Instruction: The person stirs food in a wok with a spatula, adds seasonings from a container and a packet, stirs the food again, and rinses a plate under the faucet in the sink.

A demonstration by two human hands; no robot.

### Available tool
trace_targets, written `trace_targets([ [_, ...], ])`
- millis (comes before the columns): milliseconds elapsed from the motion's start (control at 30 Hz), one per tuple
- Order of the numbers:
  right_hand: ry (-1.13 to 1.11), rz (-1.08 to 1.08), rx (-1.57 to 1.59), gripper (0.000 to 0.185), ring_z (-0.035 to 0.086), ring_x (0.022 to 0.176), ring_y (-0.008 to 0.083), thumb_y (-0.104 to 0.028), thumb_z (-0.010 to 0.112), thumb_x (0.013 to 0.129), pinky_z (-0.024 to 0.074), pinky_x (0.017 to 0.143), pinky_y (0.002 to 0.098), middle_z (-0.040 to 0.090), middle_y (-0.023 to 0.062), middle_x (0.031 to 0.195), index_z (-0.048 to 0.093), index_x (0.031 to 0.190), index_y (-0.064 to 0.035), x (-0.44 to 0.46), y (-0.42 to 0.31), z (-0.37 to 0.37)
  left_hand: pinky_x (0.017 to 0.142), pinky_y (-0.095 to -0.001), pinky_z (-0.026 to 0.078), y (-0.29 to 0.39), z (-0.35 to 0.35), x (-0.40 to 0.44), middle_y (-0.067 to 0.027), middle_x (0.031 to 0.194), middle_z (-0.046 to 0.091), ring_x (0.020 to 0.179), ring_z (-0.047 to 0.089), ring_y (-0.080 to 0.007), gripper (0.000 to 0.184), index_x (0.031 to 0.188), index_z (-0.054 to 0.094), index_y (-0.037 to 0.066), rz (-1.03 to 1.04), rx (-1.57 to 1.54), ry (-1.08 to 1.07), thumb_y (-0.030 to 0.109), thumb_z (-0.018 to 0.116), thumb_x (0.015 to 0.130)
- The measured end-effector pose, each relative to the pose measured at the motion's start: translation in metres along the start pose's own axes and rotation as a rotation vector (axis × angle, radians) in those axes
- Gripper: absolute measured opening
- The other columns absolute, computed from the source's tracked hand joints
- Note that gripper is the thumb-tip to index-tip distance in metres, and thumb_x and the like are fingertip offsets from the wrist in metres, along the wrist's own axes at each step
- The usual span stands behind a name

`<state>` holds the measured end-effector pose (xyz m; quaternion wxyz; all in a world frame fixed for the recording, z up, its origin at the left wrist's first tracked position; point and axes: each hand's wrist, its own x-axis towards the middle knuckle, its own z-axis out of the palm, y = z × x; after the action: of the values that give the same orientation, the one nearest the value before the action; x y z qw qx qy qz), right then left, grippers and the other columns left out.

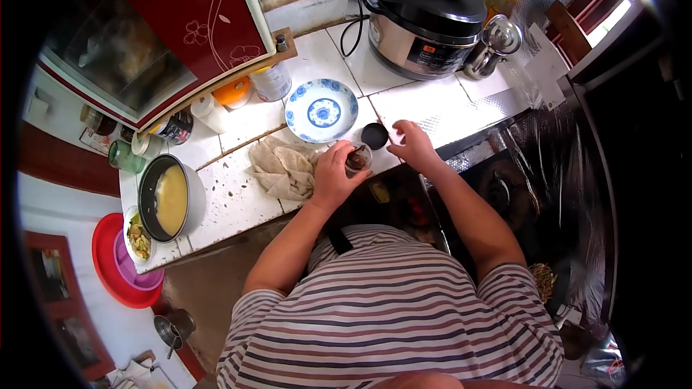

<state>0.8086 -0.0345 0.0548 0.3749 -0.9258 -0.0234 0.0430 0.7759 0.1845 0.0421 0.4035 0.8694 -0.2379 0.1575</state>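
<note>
My left hand (pixel 336 175) is wrapped round a small clear jar (pixel 357 161) with dark brown contents, near the front edge of the white tiled counter. Just behind the jar lies a round black lid (pixel 374 136). To the right of the lid is my right hand (pixel 413 145), its fingers apart and slightly curled, with nothing in them. A white bowl with blue flower patterns (pixel 321 110) sits behind the jar. Beside my left hand a crumpled beige cloth (pixel 282 168) rests on the tiles.
An electric pressure cooker (pixel 425 36) stands at the back, with a metal pot (pixel 496 45) beside it. On the left are a pot of yellowish food (pixel 171 198) and a small plate of food (pixel 137 236). A red cabinet (pixel 173 11) overhangs several jars. A gas stove (pixel 501 191) is at right.
</note>
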Motion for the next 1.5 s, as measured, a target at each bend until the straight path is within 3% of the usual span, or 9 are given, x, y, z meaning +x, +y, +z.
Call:
trace_targets([
  [133,-0.013,-0.265,-0.34,0.077,0.043,0.111,0.0308,-0.024,0.074,0.059,0.0373,0.087,0.0416,0.046,0.0103,0.119,0.037,0.125,-0.008,0.008,-0.01,0.01,0.085,-0.0368,0.042,-0.001,0.002,-0.002,-0.0159,0.112,0.052,0.101,0.052,-0.0324,0.059,0.114,0.044,0.003,-0.033,-0.077,0.012,0.021,0.073,0.065],
  [267,0.014,-0.367,-0.399,0.075,0.044,0.109,0.031,-0.022,0.073,0.061,0.0373,0.087,0.0414,0.045,0.0107,0.12,0.037,0.125,-0.0061,0.022,0.004,0.027,0.085,-0.0366,0.042,0.0,0.001,-0.004,-0.016,0.111,0.052,0.101,0.052,-0.0317,0.064,0.117,0.042,0.003,-0.151,-0.143,-0.057,0.021,0.074,0.065],
  [467,-0.138,-0.346,-0.474,0.069,0.044,0.107,0.0305,-0.011,0.07,0.061,0.0365,0.089,0.0382,0.045,0.0136,0.119,0.038,0.121,-0.0038,0.001,-0.017,-0.004,0.087,-0.0357,0.041,0.002,0.011,-0.013,-0.0147,0.108,0.054,0.101,0.052,-0.0298,0.07,0.12,0.041,0.003,-0.222,-0.26,0.07,0.021,0.076,0.062],
  [567,-0.137,-0.518,-0.483,0.068,0.044,0.107,0.0302,-0.012,0.07,0.061,0.0357,0.09,0.0384,0.045,0.0137,0.119,0.038,0.121,-0.0041,-0.015,-0.041,-0.021,0.088,-0.0356,0.04,-0.005,0.019,-0.016,-0.0146,0.106,0.055,0.101,0.051,-0.0297,0.071,0.12,0.042,0.003,-0.206,-0.058,0.019,0.022,0.076,0.06],
  [833,-0.358,-0.51,-0.038,0.068,0.044,0.11,0.0323,-0.009,0.07,0.063,0.0393,0.09,0.0383,0.047,0.0156,0.116,0.038,0.123,-0.0041,-0.021,-0.076,-0.046,0.088,-0.0347,0.04,0.006,0.007,-0.002,-0.0136,0.112,0.047,0.102,0.049,-0.0285,0.067,0.117,0.044,0.005,-0.211,-0.355,-0.133,0.022,0.073,0.059],
  [967,-0.34,-0.658,-0.127,0.066,0.044,0.109,0.0328,-0.009,0.071,0.063,0.0411,0.09,0.0377,0.046,0.0151,0.117,0.04,0.121,-0.0041,-0.022,-0.077,-0.049,0.087,-0.034,0.04,0.009,0.003,0.001,-0.0127,0.11,0.049,0.102,0.05,-0.0269,0.067,0.118,0.044,0.005,-0.2,-0.389,-0.136,0.023,0.073,0.06],
  [1133,-0.346,-0.754,-0.126,0.057,0.045,0.105,0.033,-0.011,0.07,0.065,0.0407,0.089,0.0385,0.047,0.0137,0.117,0.047,0.117,-0.0051,-0.02,-0.089,-0.047,0.083,-0.0328,0.043,0.031,-0.013,0.016,-0.0114,0.103,0.055,0.094,0.055,-0.023,0.064,0.118,0.044,0.005,-0.267,-0.526,-0.358,0.024,0.071,0.063],
  [1333,-0.219,-0.766,0.008,0.045,0.043,0.103,0.0337,-0.011,0.059,0.072,0.0382,0.087,0.0392,0.046,0.0162,0.114,0.048,0.116,-0.0049,-0.026,-0.09,-0.033,0.082,-0.0288,0.042,0.04,-0.022,0.016,-0.0075,0.103,0.055,0.094,0.053,-0.0149,0.063,0.118,0.046,0.005,-0.425,-0.796,-0.265,0.023,0.071,0.063],
  [1500,-0.198,-0.813,0.015,0.041,0.041,0.104,0.0346,-0.008,0.052,0.074,0.0353,0.089,0.0409,0.045,0.0155,0.116,0.048,0.114,-0.0047,-0.024,-0.099,-0.023,0.081,-0.0276,0.043,0.031,-0.028,0.013,-0.0083,0.1,0.058,0.091,0.055,-0.015,0.061,0.114,0.05,0.004,-0.393,-0.844,-0.18,0.026,0.071,0.061],
])
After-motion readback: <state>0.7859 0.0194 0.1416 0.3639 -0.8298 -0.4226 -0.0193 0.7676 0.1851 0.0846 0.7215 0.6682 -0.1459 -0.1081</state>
